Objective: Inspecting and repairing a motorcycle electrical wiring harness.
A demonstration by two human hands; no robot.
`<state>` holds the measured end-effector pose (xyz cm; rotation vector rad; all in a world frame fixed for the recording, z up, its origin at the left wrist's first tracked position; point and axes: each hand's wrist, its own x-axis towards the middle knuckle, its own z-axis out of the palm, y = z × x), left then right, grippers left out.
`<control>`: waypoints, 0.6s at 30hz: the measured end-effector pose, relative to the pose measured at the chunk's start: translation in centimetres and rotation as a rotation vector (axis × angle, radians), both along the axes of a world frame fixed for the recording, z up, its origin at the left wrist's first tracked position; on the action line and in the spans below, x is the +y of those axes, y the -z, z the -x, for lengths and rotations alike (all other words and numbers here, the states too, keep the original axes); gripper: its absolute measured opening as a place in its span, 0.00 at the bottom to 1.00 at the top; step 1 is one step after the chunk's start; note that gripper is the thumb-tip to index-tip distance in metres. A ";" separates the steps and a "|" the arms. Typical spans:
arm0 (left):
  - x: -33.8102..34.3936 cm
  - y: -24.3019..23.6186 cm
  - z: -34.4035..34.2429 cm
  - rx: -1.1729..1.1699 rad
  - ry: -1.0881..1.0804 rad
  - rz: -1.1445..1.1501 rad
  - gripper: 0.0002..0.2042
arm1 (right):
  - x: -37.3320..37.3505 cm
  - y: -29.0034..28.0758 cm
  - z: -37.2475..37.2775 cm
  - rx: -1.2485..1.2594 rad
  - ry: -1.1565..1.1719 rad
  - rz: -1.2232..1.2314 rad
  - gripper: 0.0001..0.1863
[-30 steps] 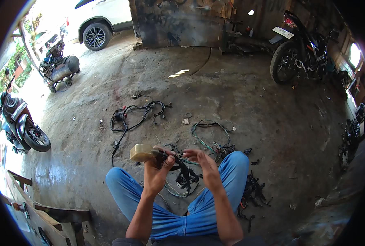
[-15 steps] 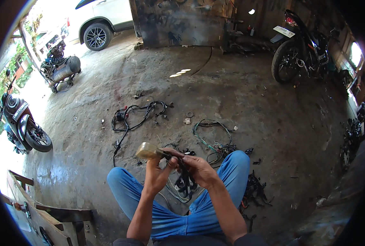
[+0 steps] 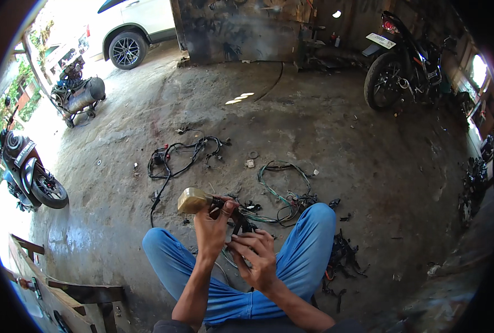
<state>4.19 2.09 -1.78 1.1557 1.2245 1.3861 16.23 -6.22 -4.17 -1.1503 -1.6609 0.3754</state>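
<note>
My left hand (image 3: 210,225) grips a yellowish translucent plastic part (image 3: 195,201) at its dark end, where a black cable bundle (image 3: 238,221) hangs down. My right hand (image 3: 255,258) is lower, between my knees, with curled fingers on the lower part of that bundle; what exactly lies under them is partly hidden. Green and black loose wires (image 3: 277,215) lie on the floor just beyond my hands.
A black wiring harness (image 3: 187,166) and a green wire coil (image 3: 275,172) lie ahead. Dark parts (image 3: 344,261) sit by my right knee. Motorcycles (image 3: 44,183) (image 3: 402,77), a compressor (image 3: 86,97), a white car (image 3: 141,22) and a wooden frame (image 3: 86,291) stand around me.
My right hand has moved from beside the left hand's fingers down along the hanging bundle. My left hand still holds the yellowish part, which has shifted slightly.
</note>
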 end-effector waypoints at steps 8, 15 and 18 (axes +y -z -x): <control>-0.4 -1.5 2.1 -0.035 0.075 -0.070 0.11 | 1.3 -1.1 -4.0 0.360 -0.087 0.072 0.12; -1.2 -2.2 1.4 -0.161 0.251 -0.076 0.15 | 8.2 0.7 -4.4 0.622 -0.729 0.980 0.23; -1.2 -2.1 1.4 -0.180 0.299 -0.056 0.18 | 8.0 2.7 -4.4 0.963 -0.869 1.085 0.21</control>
